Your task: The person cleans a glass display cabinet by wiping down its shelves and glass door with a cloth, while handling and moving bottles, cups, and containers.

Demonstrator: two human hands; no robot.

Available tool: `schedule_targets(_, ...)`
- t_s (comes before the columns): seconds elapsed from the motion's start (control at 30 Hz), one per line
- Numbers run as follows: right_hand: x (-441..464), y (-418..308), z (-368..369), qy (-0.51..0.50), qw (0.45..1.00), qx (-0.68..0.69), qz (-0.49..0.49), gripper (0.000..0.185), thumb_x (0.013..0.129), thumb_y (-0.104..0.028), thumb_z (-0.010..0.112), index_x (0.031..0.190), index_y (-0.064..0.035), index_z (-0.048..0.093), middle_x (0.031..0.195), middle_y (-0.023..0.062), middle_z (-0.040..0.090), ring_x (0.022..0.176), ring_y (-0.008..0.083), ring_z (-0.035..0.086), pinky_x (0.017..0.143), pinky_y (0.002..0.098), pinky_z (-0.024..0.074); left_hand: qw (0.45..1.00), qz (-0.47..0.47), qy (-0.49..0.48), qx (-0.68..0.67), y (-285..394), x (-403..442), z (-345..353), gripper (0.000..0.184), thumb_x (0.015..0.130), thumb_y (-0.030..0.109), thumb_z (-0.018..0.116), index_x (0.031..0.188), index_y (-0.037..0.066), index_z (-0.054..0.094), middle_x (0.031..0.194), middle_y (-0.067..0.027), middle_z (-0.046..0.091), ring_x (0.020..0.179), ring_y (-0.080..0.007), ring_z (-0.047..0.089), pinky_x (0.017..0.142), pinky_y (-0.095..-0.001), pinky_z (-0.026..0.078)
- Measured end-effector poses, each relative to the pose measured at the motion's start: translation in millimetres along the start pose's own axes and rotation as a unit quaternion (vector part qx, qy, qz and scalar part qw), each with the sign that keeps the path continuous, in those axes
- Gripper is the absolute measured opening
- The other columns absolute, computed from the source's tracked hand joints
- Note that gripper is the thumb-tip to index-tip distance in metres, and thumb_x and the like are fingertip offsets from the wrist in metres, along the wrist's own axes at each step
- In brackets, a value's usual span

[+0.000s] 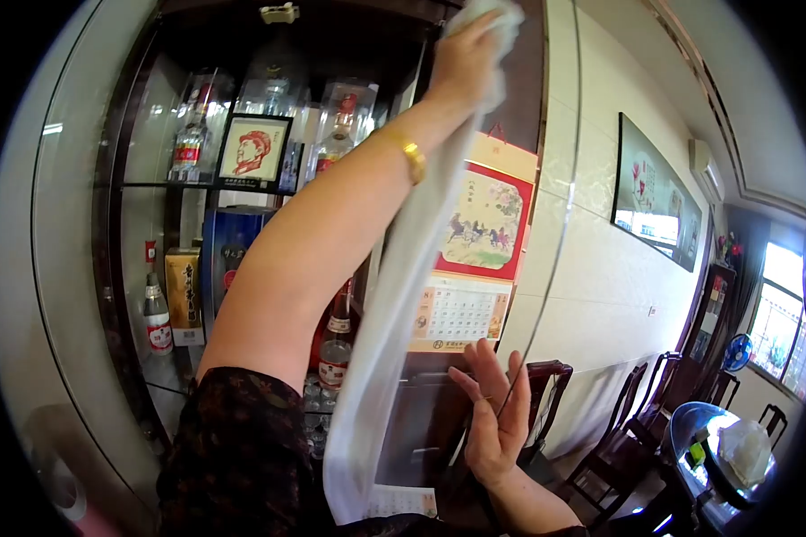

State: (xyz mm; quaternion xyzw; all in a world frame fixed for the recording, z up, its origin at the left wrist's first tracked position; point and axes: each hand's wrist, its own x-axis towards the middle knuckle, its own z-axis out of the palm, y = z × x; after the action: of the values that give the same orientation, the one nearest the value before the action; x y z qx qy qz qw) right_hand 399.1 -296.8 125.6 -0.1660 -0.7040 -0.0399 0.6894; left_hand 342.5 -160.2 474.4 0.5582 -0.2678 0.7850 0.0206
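Note:
Raised near the top centre, my left hand [464, 67] is closed on a bunched white cloth [403, 268]. The cloth hangs in a long strip down past the forearm, which wears a gold bracelet. Lower right, my right hand [497, 416] is at the edge of a clear glass door [555, 242], with its thumb and fingers around that edge and the fingertips pointing up. Through the glass, a red and white wall calendar [479, 233] shows between the two hands.
Behind my left arm, a dark cabinet holds bottles [157, 313], a framed red portrait [253, 152] and a gold box [185, 295]. Dark wooden chairs [613, 447] and a round table [690, 425] stand at right. A framed picture [654, 192] hangs on the wall.

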Motion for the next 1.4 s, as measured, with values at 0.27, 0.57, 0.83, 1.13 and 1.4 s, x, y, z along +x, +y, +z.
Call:
schedule_targets(0.27,2,1,-7,0.011,1.000,0.015,0.004,0.056,0.088,0.004,0.033,0.139,-0.0055,0.012,0.136,0.0254,0.030,0.124,0.0358,0.035,0.094,0.0483,0.0367,0.985,0.045,-0.167,-0.009,75,2,28,0.037,0.089,0.024,0.042,0.121,0.009,0.050,0.120,-0.0160,0.051,0.105,-0.0245,0.049,0.095,-0.0352,0.036)
schedule_targets(0.57,4,7,-27,-0.025,0.999,0.040,0.015,0.057,0.088,0.005,0.027,0.140,-0.0070,0.009,0.139,0.0230,0.025,0.128,0.0346,0.030,0.098,0.0472,0.0342,0.977,-0.136,-0.096,0.136,3,-103,-54,0.040,0.088,0.007,0.042,0.127,0.011,0.046,0.120,-0.0142,0.052,0.105,-0.0186,0.050,0.090,-0.0290,0.039)
schedule_targets(0.83,2,3,-5,-0.007,0.999,0.052,0.003,0.056,0.089,0.004,0.031,0.140,-0.0048,0.011,0.139,0.0228,0.026,0.128,0.0342,0.030,0.099,0.0449,0.0321,0.934,-0.315,-0.078,0.148,57,-160,-75,0.042,0.091,0.011,0.038,0.133,0.010,0.038,0.124,-0.0099,0.048,0.108,-0.0142,0.046,0.093,-0.0244,0.034)
schedule_targets(1.13,5,-19,45,-0.050,0.994,-0.093,0.026,0.066,0.078,0.008,0.043,0.136,0.0067,0.013,0.141,0.0227,0.022,0.131,0.0334,0.021,0.105,0.0358,0.0187,0.767,-0.640,0.011,0.028,230,-324,-161,0.038,0.090,0.009,0.038,0.128,0.003,0.040,0.113,-0.0083,0.054,0.093,-0.0123,0.052,0.080,-0.0235,0.043)
schedule_targets(1.4,11,-12,95,-0.071,0.991,-0.099,-0.061,0.074,0.072,-0.008,0.065,0.135,-0.0042,0.027,0.139,0.0239,0.019,0.125,0.0416,0.025,0.100,0.0461,0.0258,0.726,-0.663,-0.065,0.174,354,-231,-201,0.053,0.088,0.010,0.039,0.137,0.005,0.020,0.122,-0.0133,0.047,0.104,-0.0177,0.052,0.088,-0.0285,0.041)
